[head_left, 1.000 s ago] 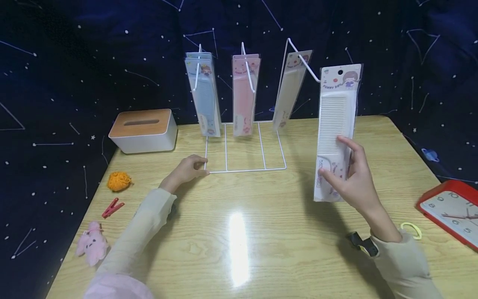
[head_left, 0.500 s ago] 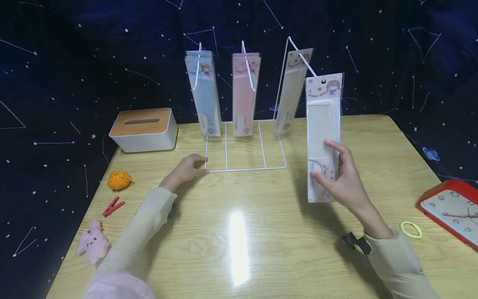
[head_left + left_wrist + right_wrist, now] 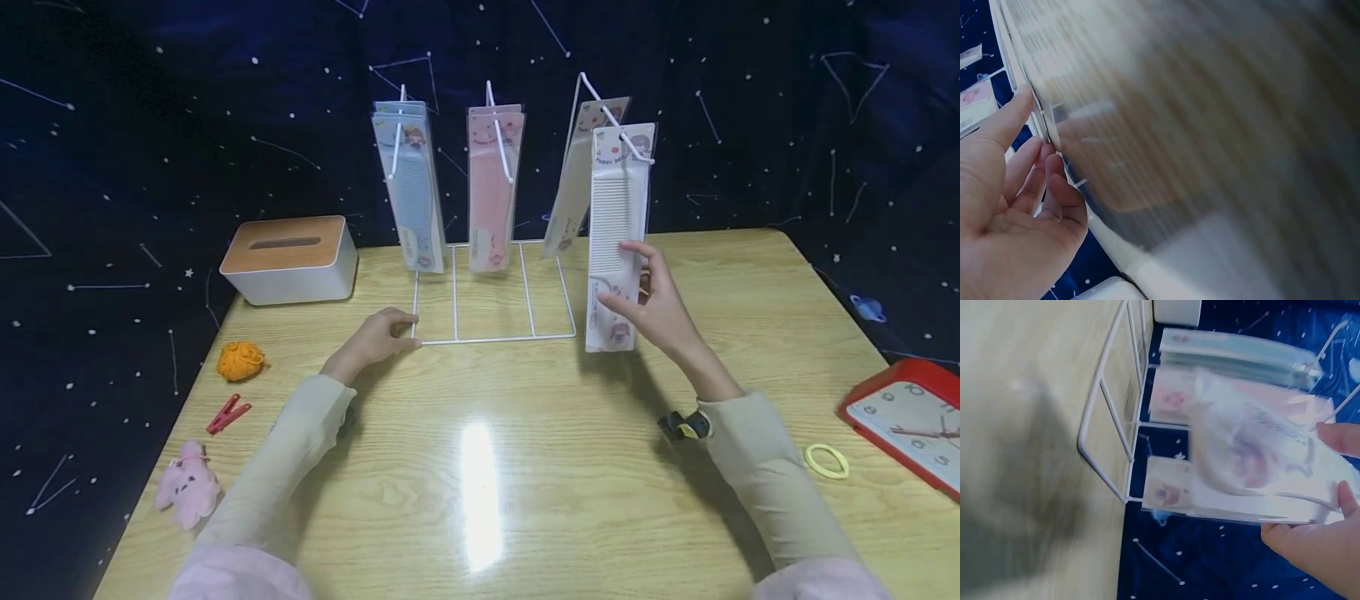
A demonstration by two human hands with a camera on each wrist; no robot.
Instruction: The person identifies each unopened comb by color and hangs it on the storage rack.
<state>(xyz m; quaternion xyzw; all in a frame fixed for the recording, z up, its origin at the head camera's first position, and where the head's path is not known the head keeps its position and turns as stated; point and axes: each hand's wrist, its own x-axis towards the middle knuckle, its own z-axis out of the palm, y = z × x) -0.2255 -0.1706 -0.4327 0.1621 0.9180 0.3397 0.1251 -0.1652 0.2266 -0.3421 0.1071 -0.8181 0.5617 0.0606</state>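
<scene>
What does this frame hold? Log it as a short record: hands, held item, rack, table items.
right hand: pinches the packaged white comb at its lower part
packaged white comb: top at the right hook
left hand: rests on the wire rack base's front left corner
hanging: blue comb pack, pink comb pack, cream comb pack
table: tissue box, red clock

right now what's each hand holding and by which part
The right hand pinches the white packaged comb near its lower end. The left hand holds nothing; its fingers rest against the white wire rack base's front corner.
</scene>
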